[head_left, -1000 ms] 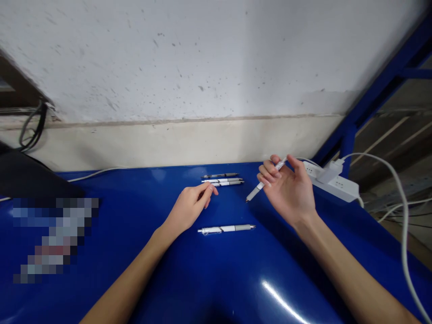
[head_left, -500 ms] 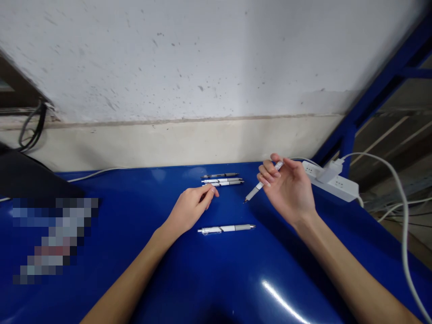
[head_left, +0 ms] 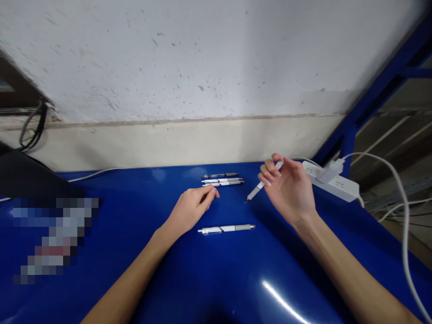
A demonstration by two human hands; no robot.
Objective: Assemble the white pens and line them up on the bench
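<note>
My right hand [head_left: 290, 191] is raised a little above the blue table [head_left: 216, 270], fingers curled round a white pen [head_left: 258, 188] whose tip points down and left. My left hand [head_left: 191, 208] rests on the table with its fingers loosely bent, holding nothing. Just in front of it lies a white and grey pen [head_left: 226, 228], lengthwise left to right. Three more pens [head_left: 222, 179] lie side by side further back, between my two hands and near the wall.
A white power strip [head_left: 332, 182] with a plug and white cables [head_left: 401, 211] sits at the table's right edge. A blue metal frame [head_left: 374, 94] rises at the right. A dark object [head_left: 30, 177] and a black cable [head_left: 33, 128] are at the far left.
My right hand has shifted its fingers slightly on the pen, and the pen tip has moved a little. My left hand and the pens on the table have stayed put.
</note>
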